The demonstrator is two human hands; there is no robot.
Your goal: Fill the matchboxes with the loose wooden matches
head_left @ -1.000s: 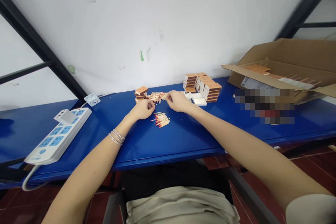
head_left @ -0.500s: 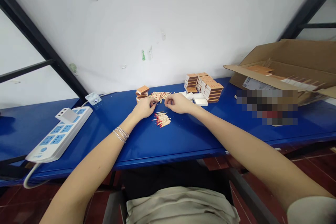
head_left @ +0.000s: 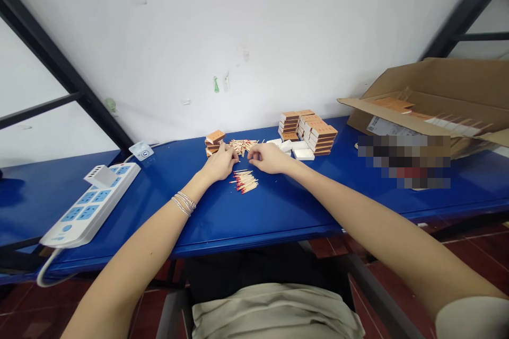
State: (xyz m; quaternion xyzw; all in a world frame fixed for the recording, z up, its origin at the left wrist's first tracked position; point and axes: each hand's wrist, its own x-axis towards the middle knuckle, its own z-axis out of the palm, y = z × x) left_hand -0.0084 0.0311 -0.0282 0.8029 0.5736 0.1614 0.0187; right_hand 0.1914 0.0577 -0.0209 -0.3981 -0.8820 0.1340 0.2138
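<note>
Blue table [head_left: 254,222], and compared with a second ago the left hand [head_left: 221,163] and right hand [head_left: 267,158] have been brought a bit closer together, while the bundle of red-tipped matches [head_left: 247,183] hasn't really been shifted. Fingers are curled in narrow on both; whether a match is pinched in either can't be told. That bundle is laid just nearside of the gap between them, with the loose match heap [head_left: 243,145] spread just beyond.
</note>
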